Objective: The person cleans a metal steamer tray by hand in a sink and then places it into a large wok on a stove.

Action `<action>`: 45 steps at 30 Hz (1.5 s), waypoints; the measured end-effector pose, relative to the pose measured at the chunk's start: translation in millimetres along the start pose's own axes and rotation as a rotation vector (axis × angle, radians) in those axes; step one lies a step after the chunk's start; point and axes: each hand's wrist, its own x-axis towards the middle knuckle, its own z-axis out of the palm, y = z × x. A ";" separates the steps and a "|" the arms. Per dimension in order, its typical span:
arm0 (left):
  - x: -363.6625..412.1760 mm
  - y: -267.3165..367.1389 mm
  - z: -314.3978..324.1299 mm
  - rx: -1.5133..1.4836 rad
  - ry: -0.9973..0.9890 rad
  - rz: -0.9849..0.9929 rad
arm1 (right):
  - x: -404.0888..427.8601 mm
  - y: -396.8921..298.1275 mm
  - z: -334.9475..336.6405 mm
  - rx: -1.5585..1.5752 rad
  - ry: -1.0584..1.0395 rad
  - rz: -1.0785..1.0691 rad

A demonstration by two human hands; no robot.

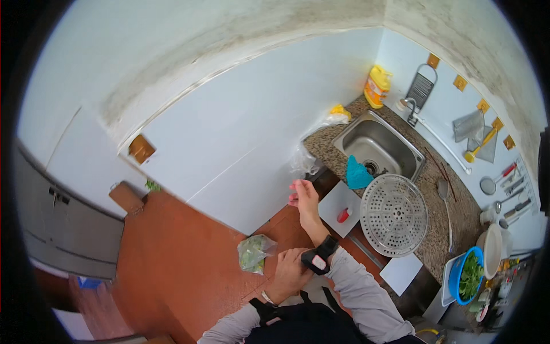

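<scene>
My left hand (291,273) lies against my right forearm, right beside the black wrist-worn device (320,258) there. Its fingertips are partly hidden, so I cannot tell whether they grip the strap or the grey sleeve cuff. My right hand (304,198) is raised in front of the counter's near corner, fingers loosely bent and a little apart, with nothing in it. To its right, a round perforated metal steamer tray (394,230) overlaps the front of the stainless steel sink (365,133). A turquoise cloth (357,173) hangs over the sink's near rim.
A clear plastic bag of greens (255,253) lies on the red floor (172,258). The granite counter (459,228) holds a metal turner (446,210), chopsticks (442,170), a yellow detergent bottle (378,86) and a blue basket of leafy greens (455,279). Utensils hang on the wall.
</scene>
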 end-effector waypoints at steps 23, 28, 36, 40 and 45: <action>-300.3 25.3 40.9 -0.992 0.113 -1.250 | -221.3 -66.4 200.1 0.711 -1.832 0.734; -272.6 55.5 41.4 -1.324 0.439 -1.099 | -247.2 -58.6 195.7 0.673 -1.969 0.850; -232.2 87.3 42.4 -1.488 1.205 -0.982 | -267.2 -5.1 158.0 0.253 -2.078 0.857; -220.8 102.3 45.7 -1.637 1.315 -0.853 | -271.2 36.1 116.8 -0.060 -2.050 0.774; -208.9 122.2 33.4 -1.487 1.052 -0.782 | -273.9 66.7 81.4 -0.647 -1.899 0.467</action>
